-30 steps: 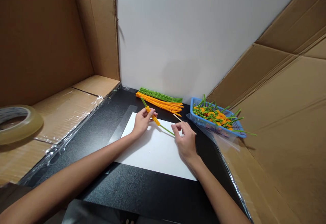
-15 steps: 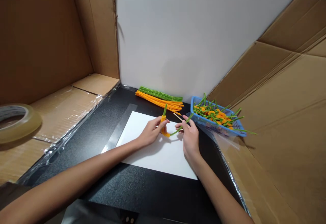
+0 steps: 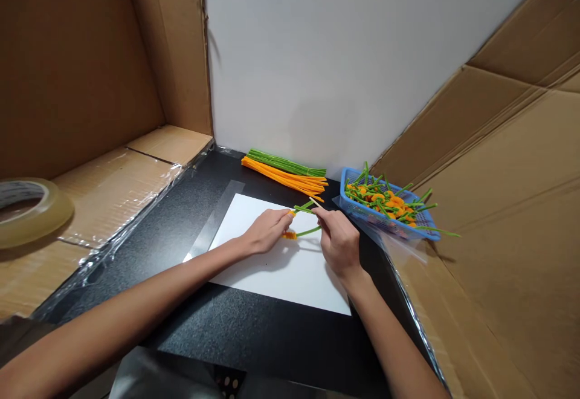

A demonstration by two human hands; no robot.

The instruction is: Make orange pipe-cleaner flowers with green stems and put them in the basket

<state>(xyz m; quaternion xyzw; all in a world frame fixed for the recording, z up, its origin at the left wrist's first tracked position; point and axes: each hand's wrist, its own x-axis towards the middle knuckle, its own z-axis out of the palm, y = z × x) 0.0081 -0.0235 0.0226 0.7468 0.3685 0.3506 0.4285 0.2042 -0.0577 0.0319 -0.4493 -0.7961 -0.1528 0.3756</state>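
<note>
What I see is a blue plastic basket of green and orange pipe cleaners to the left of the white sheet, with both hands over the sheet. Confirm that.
Wrong side: the blue plastic basket of green and orange pipe cleaners sits to the right of the white sheet, not the left, as the head view shows. The left hand and right hand are over the sheet, as you said.

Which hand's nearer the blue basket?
Right. The right hand is just below and left of the blue plastic basket; the left hand is farther left, over the white paper sheet.
</note>
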